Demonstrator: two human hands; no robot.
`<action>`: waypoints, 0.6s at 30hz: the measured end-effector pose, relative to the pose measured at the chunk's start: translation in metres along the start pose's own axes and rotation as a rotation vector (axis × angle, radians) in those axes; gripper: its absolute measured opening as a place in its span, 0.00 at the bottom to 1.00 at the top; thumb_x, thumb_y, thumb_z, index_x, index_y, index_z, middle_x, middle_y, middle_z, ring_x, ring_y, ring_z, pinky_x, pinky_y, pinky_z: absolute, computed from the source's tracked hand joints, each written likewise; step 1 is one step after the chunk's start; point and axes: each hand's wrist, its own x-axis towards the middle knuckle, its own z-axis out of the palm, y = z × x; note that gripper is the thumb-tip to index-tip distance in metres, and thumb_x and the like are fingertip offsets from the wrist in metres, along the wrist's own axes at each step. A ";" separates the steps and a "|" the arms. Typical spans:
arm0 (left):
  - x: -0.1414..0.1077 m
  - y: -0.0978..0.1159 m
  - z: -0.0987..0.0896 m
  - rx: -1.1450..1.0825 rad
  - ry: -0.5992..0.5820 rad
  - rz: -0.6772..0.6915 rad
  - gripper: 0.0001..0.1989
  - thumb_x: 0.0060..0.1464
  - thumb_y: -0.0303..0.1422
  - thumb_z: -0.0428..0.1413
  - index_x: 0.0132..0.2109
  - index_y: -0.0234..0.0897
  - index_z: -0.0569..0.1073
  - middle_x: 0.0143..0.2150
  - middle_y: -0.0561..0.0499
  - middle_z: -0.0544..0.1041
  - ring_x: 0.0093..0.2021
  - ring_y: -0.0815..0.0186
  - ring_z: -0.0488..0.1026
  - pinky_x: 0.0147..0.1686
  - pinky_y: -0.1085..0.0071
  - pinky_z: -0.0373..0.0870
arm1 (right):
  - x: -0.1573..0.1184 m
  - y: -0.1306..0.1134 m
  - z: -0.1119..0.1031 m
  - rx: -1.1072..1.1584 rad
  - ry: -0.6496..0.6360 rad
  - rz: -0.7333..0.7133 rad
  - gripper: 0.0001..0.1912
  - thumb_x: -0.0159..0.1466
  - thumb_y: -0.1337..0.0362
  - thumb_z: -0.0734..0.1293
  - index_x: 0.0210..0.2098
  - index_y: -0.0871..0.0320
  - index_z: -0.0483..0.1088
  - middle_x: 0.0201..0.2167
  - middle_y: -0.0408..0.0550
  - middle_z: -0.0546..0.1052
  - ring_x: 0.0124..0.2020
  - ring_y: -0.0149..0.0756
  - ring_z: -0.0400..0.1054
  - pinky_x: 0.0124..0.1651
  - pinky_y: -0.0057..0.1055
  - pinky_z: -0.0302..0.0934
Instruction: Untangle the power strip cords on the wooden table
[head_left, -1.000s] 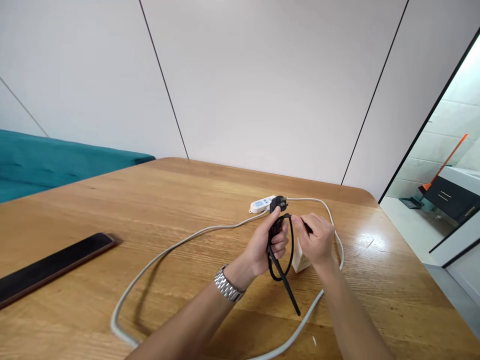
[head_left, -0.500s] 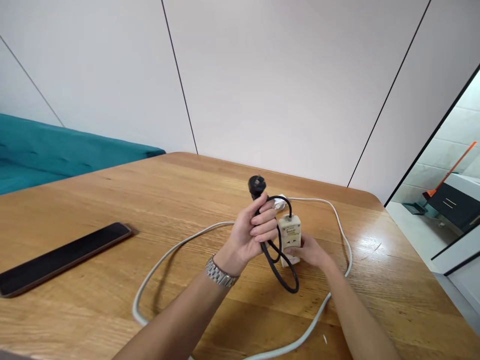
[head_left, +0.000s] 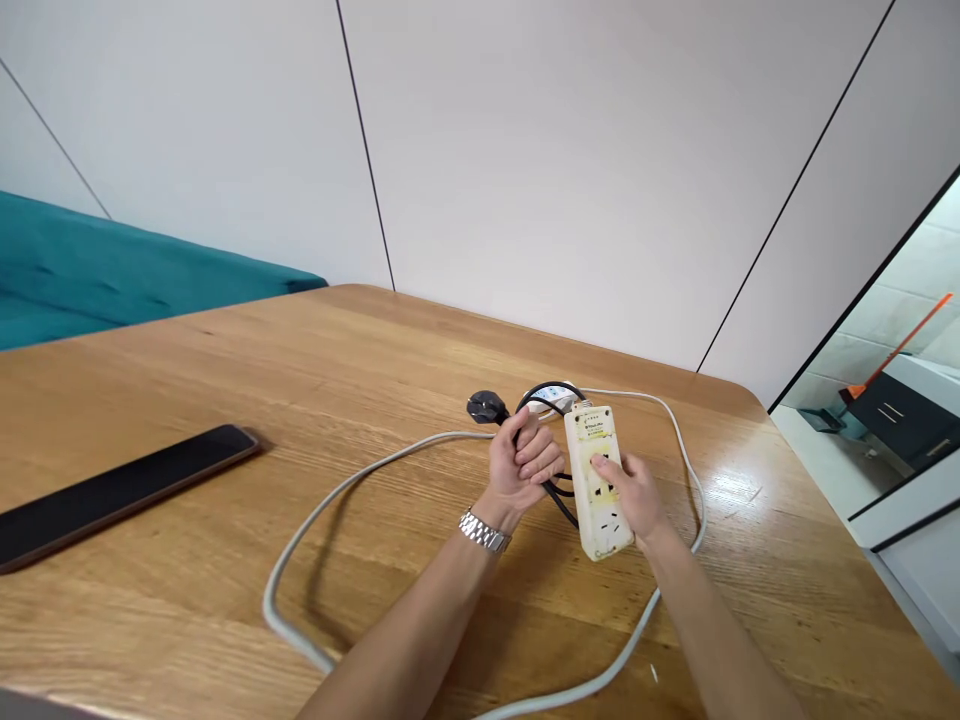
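Note:
My left hand (head_left: 525, 462), with a metal watch (head_left: 484, 531) on its wrist, is closed around a looped black power cord (head_left: 561, 505). The cord's black plug (head_left: 487, 407) sticks out to the left past my thumb. In my right hand (head_left: 634, 492) is an off-white power strip (head_left: 594, 450), tilted with its socket face toward me and my thumb pressed on the sockets. The black cord enters the strip's far end. Behind both hands lies a second white power strip (head_left: 559, 397), partly hidden by the black loops. A long white cable (head_left: 281, 580) curves around my hands on the table.
A long black tray-like object (head_left: 127, 490) lies on the wooden table (head_left: 225, 385) at the left. White wall panels (head_left: 570, 180) stand behind the table. There is a teal sofa (head_left: 150, 270) at the left and an orange-handled broom (head_left: 900, 345) beyond the doorway at the right.
The off-white strip has turned up to show its full socket face and come nearer. My left hand has lowered, and the black plug has tipped over to the left.

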 end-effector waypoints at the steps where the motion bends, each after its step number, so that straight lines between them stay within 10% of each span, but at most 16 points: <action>1: -0.001 0.000 -0.001 0.004 -0.002 0.008 0.27 0.55 0.35 0.53 0.17 0.36 0.46 0.11 0.62 0.41 0.08 0.79 0.38 0.07 0.84 0.42 | 0.001 0.004 0.005 0.031 0.013 0.004 0.25 0.48 0.47 0.73 0.37 0.58 0.68 0.29 0.45 0.77 0.29 0.36 0.71 0.28 0.27 0.64; 8: -0.006 0.002 -0.009 0.043 0.075 -0.038 0.27 0.55 0.37 0.54 0.18 0.36 0.47 0.11 0.63 0.43 0.08 0.80 0.39 0.08 0.83 0.41 | 0.006 0.021 0.008 0.280 -0.228 0.265 0.26 0.44 0.47 0.75 0.33 0.58 0.67 0.21 0.40 0.72 0.20 0.32 0.68 0.24 0.28 0.65; 14: 0.017 -0.015 -0.024 0.517 0.375 -0.222 0.21 0.46 0.47 0.62 0.26 0.34 0.66 0.22 0.54 0.69 0.21 0.72 0.67 0.22 0.77 0.64 | 0.002 0.014 -0.023 0.208 0.020 0.167 0.29 0.42 0.52 0.78 0.38 0.58 0.67 0.21 0.40 0.74 0.20 0.36 0.71 0.21 0.29 0.66; 18: 0.052 -0.057 -0.018 0.745 0.297 -0.446 0.22 0.43 0.48 0.64 0.32 0.35 0.68 0.25 0.54 0.72 0.20 0.72 0.65 0.21 0.76 0.60 | 0.000 0.021 -0.078 0.218 0.303 0.105 0.29 0.43 0.52 0.77 0.38 0.57 0.66 0.19 0.41 0.74 0.20 0.40 0.72 0.18 0.30 0.64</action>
